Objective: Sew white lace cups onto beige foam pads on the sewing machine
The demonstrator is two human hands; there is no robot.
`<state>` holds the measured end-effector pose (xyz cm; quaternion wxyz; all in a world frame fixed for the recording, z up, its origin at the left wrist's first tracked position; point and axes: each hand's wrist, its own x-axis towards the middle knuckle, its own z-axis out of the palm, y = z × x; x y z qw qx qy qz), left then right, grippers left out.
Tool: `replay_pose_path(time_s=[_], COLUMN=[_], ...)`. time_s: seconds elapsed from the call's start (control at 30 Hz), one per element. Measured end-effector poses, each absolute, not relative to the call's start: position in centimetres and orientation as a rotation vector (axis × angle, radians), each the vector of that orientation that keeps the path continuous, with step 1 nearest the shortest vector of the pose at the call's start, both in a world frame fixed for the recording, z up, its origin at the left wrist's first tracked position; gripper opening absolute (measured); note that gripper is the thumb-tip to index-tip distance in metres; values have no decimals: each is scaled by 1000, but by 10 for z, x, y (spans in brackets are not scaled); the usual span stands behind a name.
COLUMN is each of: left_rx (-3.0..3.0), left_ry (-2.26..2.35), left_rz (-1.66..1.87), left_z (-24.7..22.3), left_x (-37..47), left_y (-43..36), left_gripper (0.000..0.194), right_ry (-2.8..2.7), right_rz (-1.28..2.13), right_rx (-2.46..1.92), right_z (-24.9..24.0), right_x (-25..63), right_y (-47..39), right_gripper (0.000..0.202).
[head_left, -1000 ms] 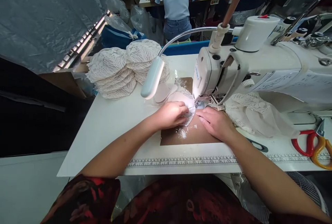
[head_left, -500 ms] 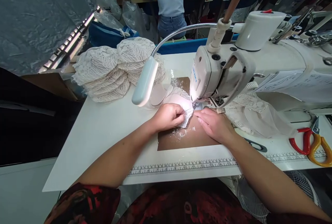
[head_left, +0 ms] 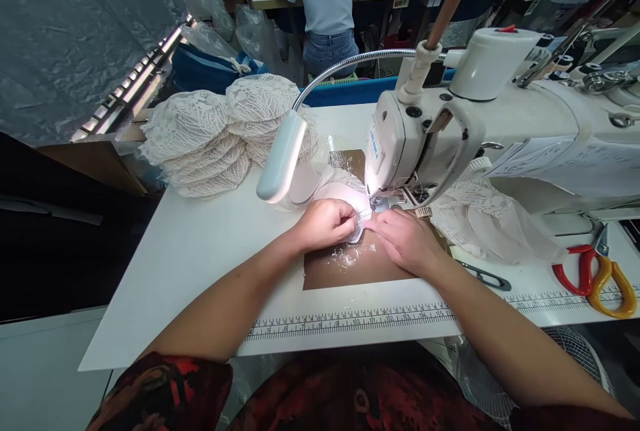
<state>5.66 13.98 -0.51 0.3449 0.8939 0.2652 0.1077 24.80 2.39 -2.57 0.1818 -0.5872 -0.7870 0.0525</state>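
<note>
Under the needle of a white sewing machine (head_left: pixel 395 144) lies a pale pink bra cup (head_left: pixel 343 192) with white lace. My left hand (head_left: pixel 326 223) is closed, thumb and fingers pinching the cup's near edge just left of the needle. From the right, my right hand (head_left: pixel 403 238) has its fingers together on the same edge, close in front of the presser foot; its fingertips seem to grip the lace there. Both hands rest over a brown sheet (head_left: pixel 350 271) taped to the table. The exact stitch point is too small to make out.
Stacks of white lace cups (head_left: pixel 200 144) stand at the back left. A lamp (head_left: pixel 283 158) hangs close above my left hand. More lace pieces (head_left: pixel 495 218), a black thread snipper (head_left: pixel 483 276) and scissors (head_left: pixel 595 271) lie right. A ruler strip (head_left: pixel 350 321) runs along the front edge.
My right hand has moved slightly left, its fingertips now nearer my left hand on the cup's edge. My left hand stays nearly still. The view has shifted slightly.
</note>
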Motion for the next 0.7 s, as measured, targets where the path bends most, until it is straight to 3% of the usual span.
replay_pose_path(time_s=[0.3,0.53,0.7], left_rx=[2316,2683,2794], left_ry=[644,333,237], left_rz=[259,533,398], left_z=[-2,-8,-15], left_x=[52,51,55], left_y=[139,141,138], left_gripper=[24,27,33], right_ry=[-2275,-2307,-2321], right_rz=[128,71,50], right_rx=[-1675,-1734,-1736], right_z=[-25,-26,-26], right_x=[248,249,251], right_y=[22,20,17], right_gripper=[36,34,36])
